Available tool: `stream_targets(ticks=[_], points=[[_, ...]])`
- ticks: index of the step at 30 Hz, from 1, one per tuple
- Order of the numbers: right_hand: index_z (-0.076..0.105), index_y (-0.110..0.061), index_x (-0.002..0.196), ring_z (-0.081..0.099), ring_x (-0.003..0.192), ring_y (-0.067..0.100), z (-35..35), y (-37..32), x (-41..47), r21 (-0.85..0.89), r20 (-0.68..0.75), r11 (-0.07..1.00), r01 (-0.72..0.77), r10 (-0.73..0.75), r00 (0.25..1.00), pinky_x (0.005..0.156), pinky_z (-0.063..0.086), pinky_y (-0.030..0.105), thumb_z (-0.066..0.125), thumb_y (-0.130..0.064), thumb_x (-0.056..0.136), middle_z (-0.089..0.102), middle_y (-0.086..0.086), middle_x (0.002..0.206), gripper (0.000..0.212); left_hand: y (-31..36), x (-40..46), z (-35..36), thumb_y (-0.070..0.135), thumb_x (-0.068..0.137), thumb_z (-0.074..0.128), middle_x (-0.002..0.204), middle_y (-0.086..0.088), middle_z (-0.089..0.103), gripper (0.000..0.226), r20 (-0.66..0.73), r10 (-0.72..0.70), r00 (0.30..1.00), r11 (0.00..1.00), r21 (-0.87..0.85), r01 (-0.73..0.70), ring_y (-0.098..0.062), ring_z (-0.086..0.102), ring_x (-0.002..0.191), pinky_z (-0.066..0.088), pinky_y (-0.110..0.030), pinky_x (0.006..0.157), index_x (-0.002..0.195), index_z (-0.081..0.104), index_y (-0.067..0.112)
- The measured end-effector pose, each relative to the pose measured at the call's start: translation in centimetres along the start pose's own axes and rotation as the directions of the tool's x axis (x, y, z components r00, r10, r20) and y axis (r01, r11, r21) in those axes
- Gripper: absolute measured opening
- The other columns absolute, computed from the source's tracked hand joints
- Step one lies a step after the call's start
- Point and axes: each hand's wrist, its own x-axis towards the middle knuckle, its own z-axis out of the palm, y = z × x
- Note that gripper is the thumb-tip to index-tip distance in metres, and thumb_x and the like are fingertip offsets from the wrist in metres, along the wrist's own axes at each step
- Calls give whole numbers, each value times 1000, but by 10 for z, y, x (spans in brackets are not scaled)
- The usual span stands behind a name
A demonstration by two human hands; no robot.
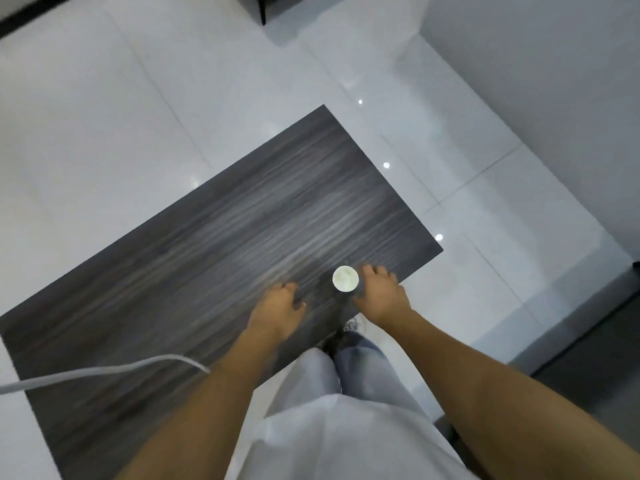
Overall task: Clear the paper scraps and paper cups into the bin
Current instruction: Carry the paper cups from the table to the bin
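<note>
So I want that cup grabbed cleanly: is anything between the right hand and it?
Nothing visible. The right hand sits right beside the paper cup on the dark wooden table, with only bare tabletop between them.

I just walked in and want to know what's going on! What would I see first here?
You'd first spot the white paper cup standing upright near the right end of the dark wooden table, seen from above. The person's right hand is right beside it, fingers spread, and the left hand hovers over the table just left of it. Shiny white floor tiles surround the table.
</note>
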Motion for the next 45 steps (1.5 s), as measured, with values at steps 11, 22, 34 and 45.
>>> stream_targets(ticks=[11,22,34,45], points=[[14,-29,151,23,138,34,81,2,111,-98,117,995,31,-20,993,108,32,50,68,-34,85,21,10,154,85,-37,96,54,29,92,54,128,-12,48,42,-54,-93,994,992,-87,88,-30,46,120,44,-42,98,130,48,13],[40,-18,131,35,126,35,135,-1,141,-239,96,967,84,-63,993,91,48,47,61,-2,82,37,10,137,56,-82,111,93,27,92,53,129,-11,50,42,-18,-149,989,980,-133,145,-28,43,123,41,-37,101,131,49,12],[38,-21,139,33,128,30,66,-88,71,-242,187,888,391,-353,917,91,48,44,63,-18,87,33,5,140,57,-89,11,30,28,94,51,133,-7,46,41,-171,-304,937,920,-308,242,-25,43,124,41,-38,102,132,48,13],[35,-25,143,36,129,31,22,-168,-49,-398,363,634,663,-555,749,93,46,42,63,-21,87,32,5,144,63,-74,-145,9,32,94,52,131,-7,48,40,-338,-558,758,768,-556,318,-24,42,123,41,-39,102,130,49,16]])
